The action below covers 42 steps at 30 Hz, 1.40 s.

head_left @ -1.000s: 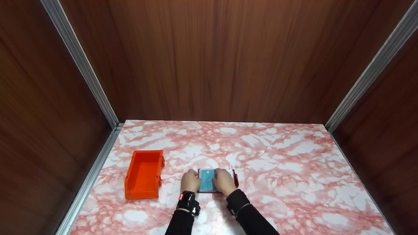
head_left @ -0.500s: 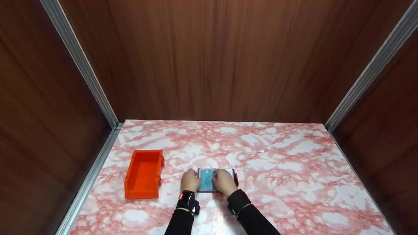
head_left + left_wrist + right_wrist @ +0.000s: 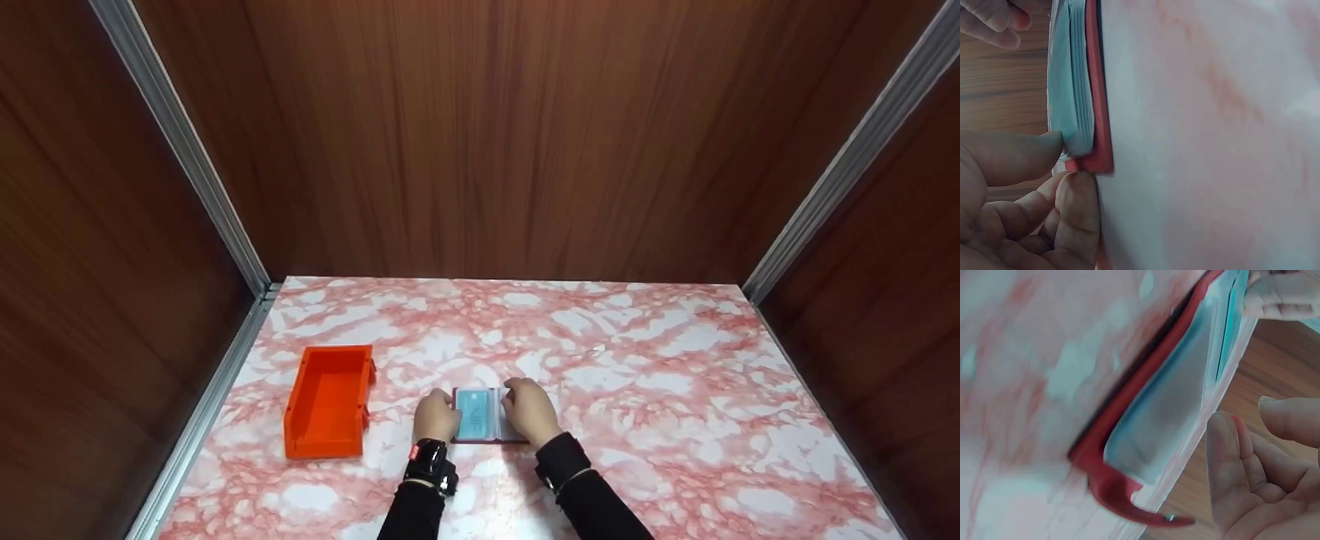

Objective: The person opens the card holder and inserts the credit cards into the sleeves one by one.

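A red card holder [image 3: 1109, 455] lies spread on the table, its clear plastic sleeves [image 3: 1157, 405] facing up. A light blue card [image 3: 473, 415] shows in its left side. My left hand [image 3: 436, 417] pinches the left edge; in the left wrist view its thumb [image 3: 1022, 157] presses on the sleeves, with the fingers beside the cover's corner. Over the right side hovers my right hand [image 3: 531, 411]. The right wrist view shows its thumb and fingers apart, with nothing between them. A strap with a small metal snap [image 3: 1169, 517] sticks out from the cover's right end.
An orange open-fronted bin [image 3: 330, 405] stands on the table to the left of my hands. The pink-and-white marbled table [image 3: 660, 420] is bounded by brown wood-grain panels [image 3: 480, 150] at the back and both sides, with metal rails [image 3: 202, 157] at the corners.
My right hand has let go of the sleeve with the blue card and moved right, uncovering the middle of the card holder. The left hand keeps its place at the left edge.
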{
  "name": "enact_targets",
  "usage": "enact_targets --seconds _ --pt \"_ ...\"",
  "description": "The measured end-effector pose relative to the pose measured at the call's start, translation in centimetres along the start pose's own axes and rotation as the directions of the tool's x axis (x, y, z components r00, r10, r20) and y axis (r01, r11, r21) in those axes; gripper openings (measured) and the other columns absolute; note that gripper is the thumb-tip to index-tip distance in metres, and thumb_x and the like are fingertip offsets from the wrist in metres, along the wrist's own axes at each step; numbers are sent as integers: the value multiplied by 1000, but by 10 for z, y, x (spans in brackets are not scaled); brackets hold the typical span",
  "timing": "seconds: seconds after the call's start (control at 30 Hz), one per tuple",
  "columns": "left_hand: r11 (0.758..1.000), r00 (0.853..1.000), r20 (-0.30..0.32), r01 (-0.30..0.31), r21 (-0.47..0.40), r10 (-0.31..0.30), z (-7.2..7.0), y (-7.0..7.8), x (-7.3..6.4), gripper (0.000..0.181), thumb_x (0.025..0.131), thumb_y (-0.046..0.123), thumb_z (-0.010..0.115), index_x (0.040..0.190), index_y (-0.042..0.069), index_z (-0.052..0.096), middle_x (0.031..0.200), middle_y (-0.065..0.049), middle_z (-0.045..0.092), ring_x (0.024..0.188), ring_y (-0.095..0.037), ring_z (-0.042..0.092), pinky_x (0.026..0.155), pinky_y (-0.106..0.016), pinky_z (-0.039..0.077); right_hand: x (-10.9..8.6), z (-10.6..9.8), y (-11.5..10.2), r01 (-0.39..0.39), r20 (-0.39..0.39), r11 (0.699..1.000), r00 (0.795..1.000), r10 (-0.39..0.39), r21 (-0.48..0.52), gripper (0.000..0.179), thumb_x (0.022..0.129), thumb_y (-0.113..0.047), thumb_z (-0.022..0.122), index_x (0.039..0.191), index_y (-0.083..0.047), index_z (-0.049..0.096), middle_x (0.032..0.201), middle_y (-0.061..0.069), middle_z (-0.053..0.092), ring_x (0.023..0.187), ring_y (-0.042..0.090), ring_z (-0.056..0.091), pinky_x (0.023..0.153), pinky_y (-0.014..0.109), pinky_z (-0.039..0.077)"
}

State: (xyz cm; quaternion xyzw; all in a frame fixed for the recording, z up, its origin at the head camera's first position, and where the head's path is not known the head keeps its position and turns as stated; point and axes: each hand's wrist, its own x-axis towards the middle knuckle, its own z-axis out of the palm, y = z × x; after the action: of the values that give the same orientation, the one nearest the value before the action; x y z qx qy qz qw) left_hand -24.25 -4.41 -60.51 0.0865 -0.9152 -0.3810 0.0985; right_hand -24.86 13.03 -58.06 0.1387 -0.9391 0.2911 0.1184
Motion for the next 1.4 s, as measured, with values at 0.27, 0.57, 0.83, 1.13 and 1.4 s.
enact_targets --seconds 0.27,0.57,0.83,1.13,1.4 --pt "1000 1000 1 -10 -7 10 0 0 -1 18 73 3 75 87 -2 65 84 -18 67 83 -38 64 78 -47 50 0 -12 14 -6 -58 1000 998 6 2 23 82 0 73 104 6 68 82 10 62 77 28 62 72 43 51" --pt "1000 1000 11 0 -3 0 -3 1 -1 19 72 3 74 88 -3 66 84 -17 68 83 -37 65 78 -46 50 -5 -18 30 13 -114 1000 993 -13 1 20 80 2 73 99 7 67 80 10 60 73 27 58 69 43 49" --pt "1000 1000 1 -7 0 7 -2 1 0 18 72 3 74 87 -2 66 83 -17 68 81 -37 65 77 -47 50 -11 -22 37 -23 -117 1000 993 22 -14 19 80 -1 74 97 5 68 80 10 60 73 28 60 67 43 50" --pt "1000 1000 12 -7 3 7 -2 0 -1 18 72 2 73 88 -2 66 82 -16 68 81 -37 65 77 -47 50 -14 -25 43 -75 -82 997 994 73 -17 19 80 -2 74 96 5 68 80 9 60 72 28 60 68 42 50" --pt "1000 1000 15 2 -4 -1 -2 0 0 18 73 3 73 89 -3 66 83 -17 68 83 -37 65 78 -47 50 -20 -30 49 -141 -46 990 989 141 7 12 80 -2 74 89 3 67 81 12 64 77 32 62 72 45 51"
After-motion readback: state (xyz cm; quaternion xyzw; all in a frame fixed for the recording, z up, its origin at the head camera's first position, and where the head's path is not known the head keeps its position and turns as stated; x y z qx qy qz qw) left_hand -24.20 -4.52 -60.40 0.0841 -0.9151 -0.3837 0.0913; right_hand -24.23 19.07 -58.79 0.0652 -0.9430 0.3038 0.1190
